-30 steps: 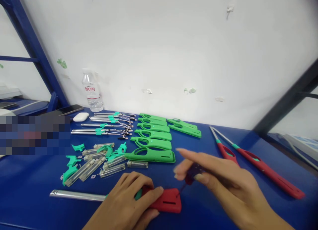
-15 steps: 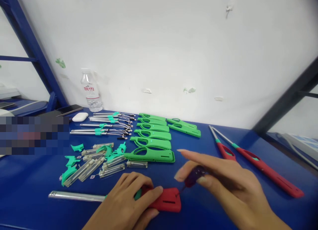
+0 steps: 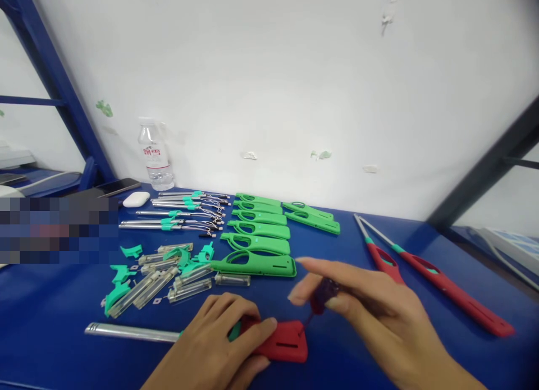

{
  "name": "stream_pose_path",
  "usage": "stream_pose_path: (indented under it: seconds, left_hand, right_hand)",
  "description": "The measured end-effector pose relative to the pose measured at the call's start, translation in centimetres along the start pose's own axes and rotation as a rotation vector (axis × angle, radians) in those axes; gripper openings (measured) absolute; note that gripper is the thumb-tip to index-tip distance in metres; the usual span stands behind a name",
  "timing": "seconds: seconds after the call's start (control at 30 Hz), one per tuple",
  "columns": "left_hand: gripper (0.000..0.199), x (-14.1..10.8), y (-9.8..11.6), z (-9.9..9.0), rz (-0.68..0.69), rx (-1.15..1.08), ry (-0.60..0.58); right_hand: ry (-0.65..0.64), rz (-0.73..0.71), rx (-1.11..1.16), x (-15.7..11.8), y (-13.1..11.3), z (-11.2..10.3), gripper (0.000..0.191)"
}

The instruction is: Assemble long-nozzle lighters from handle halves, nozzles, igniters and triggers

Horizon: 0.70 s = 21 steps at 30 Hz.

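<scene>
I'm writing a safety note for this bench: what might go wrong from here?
The slim tool with a dark purple-red handle, held slanted by the right hand, meets the long red plastic casing near its end; its tip might slip toward the left hand, which holds the casing. Clear plastic tubes lie just beyond the left hand, so a nudge might roll them.

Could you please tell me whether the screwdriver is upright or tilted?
Tilted: the screwdriver, in the right hand, has its handle farther right than its tip, which appears to meet the red lighter.
</scene>
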State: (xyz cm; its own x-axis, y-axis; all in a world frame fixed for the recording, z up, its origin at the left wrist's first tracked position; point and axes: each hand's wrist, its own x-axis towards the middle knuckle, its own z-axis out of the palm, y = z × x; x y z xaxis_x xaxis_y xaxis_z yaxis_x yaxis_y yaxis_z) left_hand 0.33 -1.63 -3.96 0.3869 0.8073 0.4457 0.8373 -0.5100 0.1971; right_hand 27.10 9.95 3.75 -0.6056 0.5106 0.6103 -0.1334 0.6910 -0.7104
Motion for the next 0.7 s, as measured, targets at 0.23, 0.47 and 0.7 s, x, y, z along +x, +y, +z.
stream_pose_path:
  seconds: [0.23,0.47,0.7]
  left_hand:
    - [0.034,-0.2,0.0,0.2,-0.010,-0.013,0.039]
    - [0.036,0.1,0.0,0.3,0.006,-0.008,0.058]
    - [0.030,0.0,0.0,0.2,0.017,-0.003,0.067]
  right_hand:
    - [0.089,-0.032,-0.008,0.2,0.5,0.4,0.016]
    - [-0.014,-0.046,-0.032,-0.7,0.5,0.1,0.061]
    - [0.060,-0.018,-0.076,-0.2,0.3,0.0,0.035]
